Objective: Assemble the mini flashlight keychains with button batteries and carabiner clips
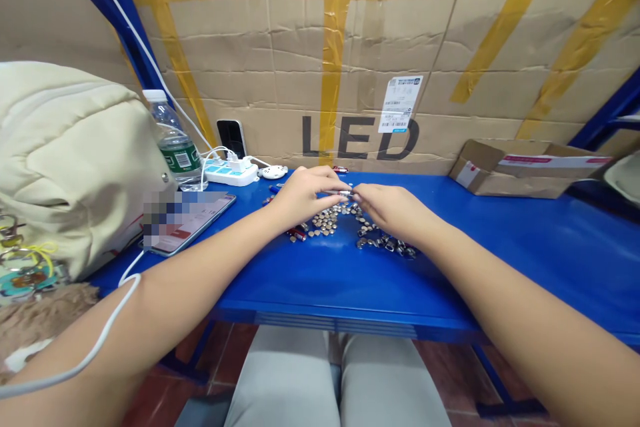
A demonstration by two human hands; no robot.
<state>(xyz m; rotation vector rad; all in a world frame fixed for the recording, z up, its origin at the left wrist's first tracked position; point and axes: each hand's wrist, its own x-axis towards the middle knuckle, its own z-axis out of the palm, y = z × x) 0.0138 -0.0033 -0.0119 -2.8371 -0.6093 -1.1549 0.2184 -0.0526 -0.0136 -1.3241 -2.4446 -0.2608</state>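
Note:
My left hand (305,197) and my right hand (393,210) meet above a blue metal table (350,280), their fingertips together on a small shiny metal cylinder (343,194). The cylinder is mostly hidden by my fingers. Below my left hand lies a scattered group of small silver button-like metal parts (324,221). Darker metal pieces (385,244) lie in a loose row under my right hand. Several small red-and-silver cylinders (297,234) sit at the left edge of the parts.
A white power strip (231,172), a water bottle (173,137), and a phone (190,221) with a blurred screen stand at left, beside a padded cream bag (65,160). An open cardboard box (520,173) sits at right. A taped cardboard wall (320,40) backs the table.

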